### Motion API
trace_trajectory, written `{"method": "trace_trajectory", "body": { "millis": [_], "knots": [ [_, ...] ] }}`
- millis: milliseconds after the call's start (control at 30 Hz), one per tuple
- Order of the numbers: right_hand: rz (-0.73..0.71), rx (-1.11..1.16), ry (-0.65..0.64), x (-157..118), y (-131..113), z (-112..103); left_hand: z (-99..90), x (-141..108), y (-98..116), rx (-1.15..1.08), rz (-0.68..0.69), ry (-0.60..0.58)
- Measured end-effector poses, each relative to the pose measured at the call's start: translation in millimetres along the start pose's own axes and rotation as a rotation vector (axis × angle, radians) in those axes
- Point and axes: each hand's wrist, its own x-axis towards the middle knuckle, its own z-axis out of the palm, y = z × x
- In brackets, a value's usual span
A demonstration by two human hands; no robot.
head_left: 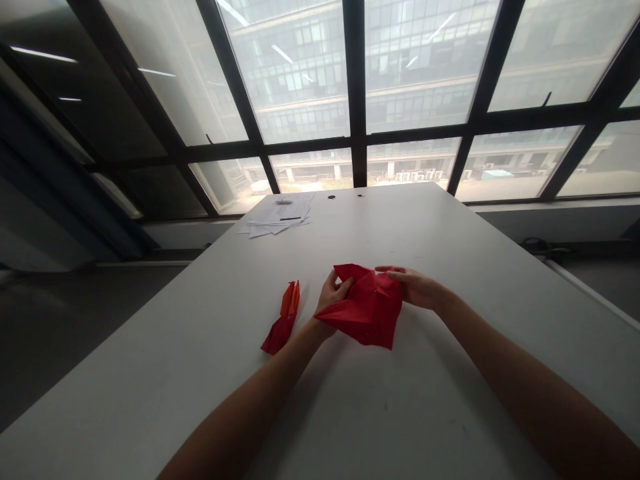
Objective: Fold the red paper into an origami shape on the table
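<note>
The paper (367,310) I hold between my left hand (334,293) and my right hand (413,287) is a uniform deep red, no print or pattern on any visible face; creased panels read darker red in shade. To my left lies a folded piece (283,320), red at its lower end, orange-red at its upper tips. The table (210,360) is plain pale grey-white, unpatterned, with a few faint dark specks. The stack of sheets (279,217) at the far end is white with a short black bar. Two small round objects (345,197) near the far edge are dark. The window frames (356,93) are black.
</note>
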Motion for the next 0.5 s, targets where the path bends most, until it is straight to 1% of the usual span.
{"method": "trace_trajectory", "body": {
  "millis": [33, 133, 200, 267, 333, 367, 433, 467, 500],
  "knots": [
    [0.017, -0.014, 0.0, -1, -2, 0, -1.1, 0, 3, 0.047, 0.004, -0.011],
    [0.04, -0.089, 0.057, -5, -11, 0, -7.5, 0, 20, 0.196, 0.039, -0.051],
    [-0.017, -0.127, 0.099, -8, -21, 1, -14.2, 0, 34, 0.244, 0.089, -0.085],
    [-0.155, -0.164, 0.138, -12, -35, 6, -21.8, 1, 48, 0.318, 0.164, -0.129],
    [-0.337, -0.25, 0.181, -19, -50, 15, -29.5, 1, 60, 0.486, 0.279, -0.142],
    [-0.441, -0.322, 0.218, -22, -57, 21, -33.4, 1, 65, 0.602, 0.362, -0.128],
    [-0.658, -0.494, 0.297, -32, -66, 35, -41.9, -2, 75, 0.822, 0.582, -0.09],
    [-0.755, -0.579, 0.305, -37, -68, 43, -46.8, -5, 80, 0.904, 0.703, -0.089],
    [-0.837, -0.651, 0.28, -43, -67, 50, -52.1, -9, 84, 0.963, 0.812, -0.112]
  ]
}}
